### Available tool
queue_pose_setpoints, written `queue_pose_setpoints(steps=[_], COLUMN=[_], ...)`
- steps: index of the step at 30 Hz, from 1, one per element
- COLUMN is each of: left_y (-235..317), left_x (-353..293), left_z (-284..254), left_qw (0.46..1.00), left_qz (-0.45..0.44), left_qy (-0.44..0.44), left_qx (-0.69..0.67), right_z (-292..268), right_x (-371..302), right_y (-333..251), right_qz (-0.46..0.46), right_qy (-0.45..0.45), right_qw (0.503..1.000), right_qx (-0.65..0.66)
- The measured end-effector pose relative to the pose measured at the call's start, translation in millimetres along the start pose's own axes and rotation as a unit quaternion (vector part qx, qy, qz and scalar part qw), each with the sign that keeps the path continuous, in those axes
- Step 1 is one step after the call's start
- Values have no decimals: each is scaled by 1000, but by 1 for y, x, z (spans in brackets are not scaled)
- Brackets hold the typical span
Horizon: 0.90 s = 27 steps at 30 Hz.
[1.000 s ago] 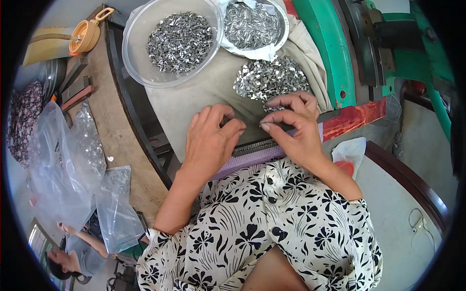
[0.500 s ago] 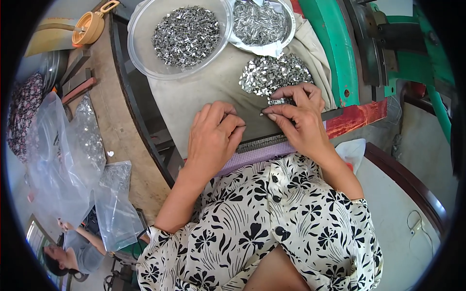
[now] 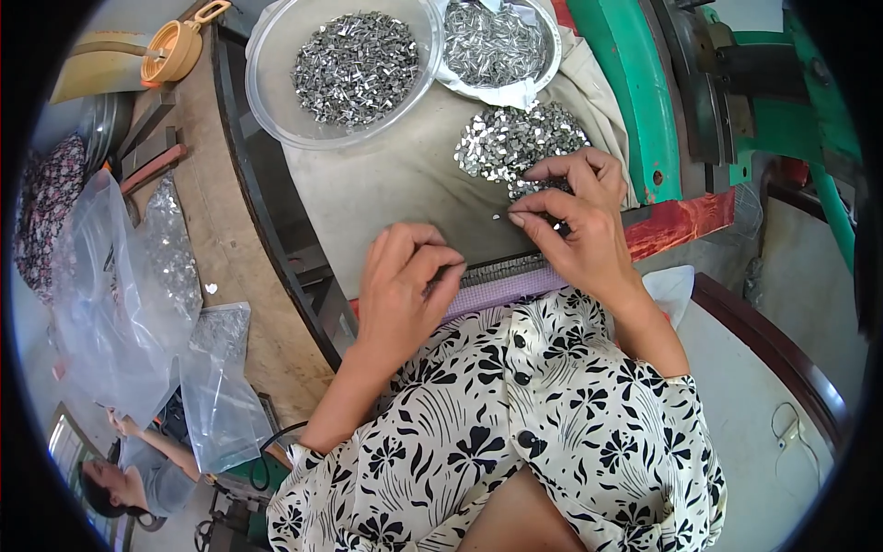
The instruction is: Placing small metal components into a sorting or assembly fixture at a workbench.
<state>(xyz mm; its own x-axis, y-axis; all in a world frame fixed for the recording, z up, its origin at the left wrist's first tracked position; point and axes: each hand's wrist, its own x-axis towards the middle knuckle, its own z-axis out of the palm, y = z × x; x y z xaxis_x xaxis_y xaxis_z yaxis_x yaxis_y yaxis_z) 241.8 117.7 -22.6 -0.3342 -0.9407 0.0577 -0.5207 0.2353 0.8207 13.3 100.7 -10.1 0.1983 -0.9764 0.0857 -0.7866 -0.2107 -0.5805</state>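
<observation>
Here, the chip pile (image 3: 515,143) sits on the grey-green cloth (image 3: 368,189), ahead of your right hand, small flat metal pieces heaped loosely. A smaller cluster (image 3: 522,189) spreads from its near side, partly covered by your right hand (image 3: 585,216). One loose chip (image 3: 497,217) lies apart on the cloth, just beside your right thumb tip.

Right fingers: thumb and index narrow, tips close together; the others arch over the cluster. Cannot tell whether a chip is pinched there. Your left hand (image 3: 405,281) is lower and to the left, well apart from the pile, fingers curled, thumb and index tips near each other. Cannot tell if they hold anything.

Between your hands and your patterned shirt (image 3: 478,405) runs a dark strip (image 3: 504,270) with a tight row of small pieces; a purple checked cloth (image 3: 497,293) borders it on your side.

Beyond the pile: a round dish (image 3: 554,69), paper-lined, full of shiny slivers (image 3: 492,46). Left of it, a clear tub (image 3: 271,101) with darker metal bits (image 3: 354,69).

To your right, a green frame (image 3: 625,110). To your left, a wooden desk (image 3: 225,198) with clear bags (image 3: 124,304) near its far side; a person (image 3: 156,474) beyond, lower left.
</observation>
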Motion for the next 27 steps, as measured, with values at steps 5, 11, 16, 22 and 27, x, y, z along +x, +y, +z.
queue_pose_setpoints(steps=[5, 11, 16, 22, 27], left_y=[6, 7, 9, 12, 11], left_x=[-4, -9, -9, -8, -5], left_z=[15, 22, 23, 19, 14], left_qw=[999, 999, 998, 997, 998], left_qz=[29, 25, 40, 30, 23], left_qy=[-32, -31, -35, -45, -52], left_qx=[15, 33, 41, 46, 41], right_z=[10, 12, 14, 5, -3], right_x=[2, 1, -4, -3, -6], right_y=[-11, -15, -12, -5, 5], right_qz=[-35, -55, -65, -55, -32], right_qy=[8, 20, 21, -3, 31], right_qw=[999, 994, 994, 998, 997], right_qx=[-39, -89, -88, -44, -70])
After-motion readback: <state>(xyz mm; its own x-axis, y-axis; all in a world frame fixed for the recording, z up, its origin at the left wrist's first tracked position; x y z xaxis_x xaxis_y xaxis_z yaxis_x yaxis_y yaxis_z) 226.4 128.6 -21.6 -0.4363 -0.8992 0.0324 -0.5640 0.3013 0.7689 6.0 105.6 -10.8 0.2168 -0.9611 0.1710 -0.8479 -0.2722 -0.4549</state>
